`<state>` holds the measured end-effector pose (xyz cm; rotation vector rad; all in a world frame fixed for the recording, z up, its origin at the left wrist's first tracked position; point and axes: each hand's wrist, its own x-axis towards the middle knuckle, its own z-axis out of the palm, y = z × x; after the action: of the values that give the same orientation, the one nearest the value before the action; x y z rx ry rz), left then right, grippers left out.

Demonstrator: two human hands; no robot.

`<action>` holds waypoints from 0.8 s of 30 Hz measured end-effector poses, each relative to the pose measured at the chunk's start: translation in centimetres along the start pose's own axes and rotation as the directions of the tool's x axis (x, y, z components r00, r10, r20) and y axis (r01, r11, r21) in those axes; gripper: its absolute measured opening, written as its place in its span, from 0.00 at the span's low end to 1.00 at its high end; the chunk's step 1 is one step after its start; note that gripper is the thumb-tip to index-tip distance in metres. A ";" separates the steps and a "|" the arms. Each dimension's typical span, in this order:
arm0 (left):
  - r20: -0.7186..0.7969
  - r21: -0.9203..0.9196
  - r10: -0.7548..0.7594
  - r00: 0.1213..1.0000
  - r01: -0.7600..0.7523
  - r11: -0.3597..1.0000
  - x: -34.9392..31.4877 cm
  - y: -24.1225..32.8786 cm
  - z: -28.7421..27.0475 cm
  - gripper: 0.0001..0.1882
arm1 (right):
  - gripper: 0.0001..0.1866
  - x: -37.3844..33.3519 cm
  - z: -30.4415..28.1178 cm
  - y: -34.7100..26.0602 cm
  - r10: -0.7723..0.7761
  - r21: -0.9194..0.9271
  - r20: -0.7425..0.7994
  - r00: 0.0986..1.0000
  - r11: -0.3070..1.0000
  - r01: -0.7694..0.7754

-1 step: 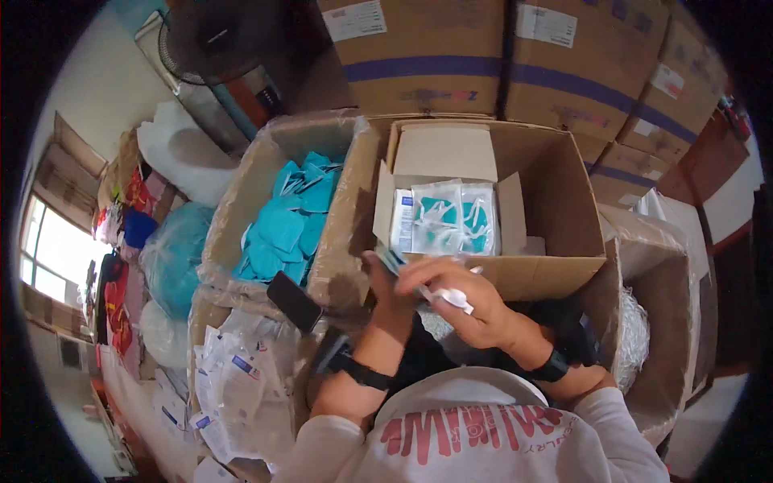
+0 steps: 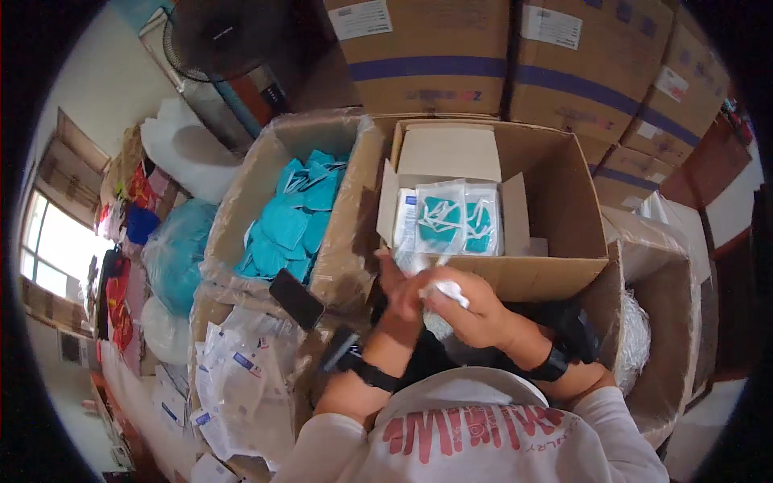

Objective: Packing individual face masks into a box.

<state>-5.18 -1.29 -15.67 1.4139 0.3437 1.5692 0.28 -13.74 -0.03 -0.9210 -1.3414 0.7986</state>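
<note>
My left hand [image 2: 396, 296] and my right hand [image 2: 475, 312] meet in front of the middle carton, over my lap. A clear plastic bag [image 2: 411, 261] shows at the left hand's fingers, partly hidden by the hands. My right hand is closed round a white strap-like bundle [image 2: 448, 293]; its exact kind is unclear. Just beyond, in the inner white box [image 2: 448, 153], clear pouches with teal face masks [image 2: 440, 219] and white straps stand upright. Loose teal masks [image 2: 283, 229] fill the plastic-lined carton to the left.
A dark phone [image 2: 296, 299] rests at the left carton's near edge. Printed clear pouches [image 2: 241, 378] lie in a carton at lower left. White straps [image 2: 633, 338] fill part of the right carton [image 2: 668, 322]. Sealed cartons [image 2: 427, 72] are stacked behind; a fan [image 2: 217, 36] stands far left.
My hands have come closer together, and the left has turned slightly. The blue-green edge seen at its fingers is out of sight, and clear plastic shows there now. The view shifted slightly.
</note>
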 end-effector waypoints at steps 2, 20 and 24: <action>-0.269 0.437 -0.279 0.922 0.375 0.818 0.2 2.3 3.3 0.23 | 0.14 -0.6 2.0 1.3 0.420 0.634 0.098 0.902 0.672 -0.382; -0.272 0.587 -0.141 0.952 0.280 0.760 9.0 4.1 -4.2 0.10 | 0.10 -7.4 -2.6 -3.6 0.302 -0.156 0.352 0.886 0.952 -0.263; 0.283 0.598 0.053 0.958 -0.219 0.771 7.9 4.9 -7.2 0.10 | 0.09 -12.8 -6.5 -2.6 0.470 -0.343 -0.128 0.873 0.805 -0.483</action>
<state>-12.73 5.08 -9.31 2.1771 0.6646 1.4204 5.64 -26.94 -3.37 -1.6099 -1.2596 0.9178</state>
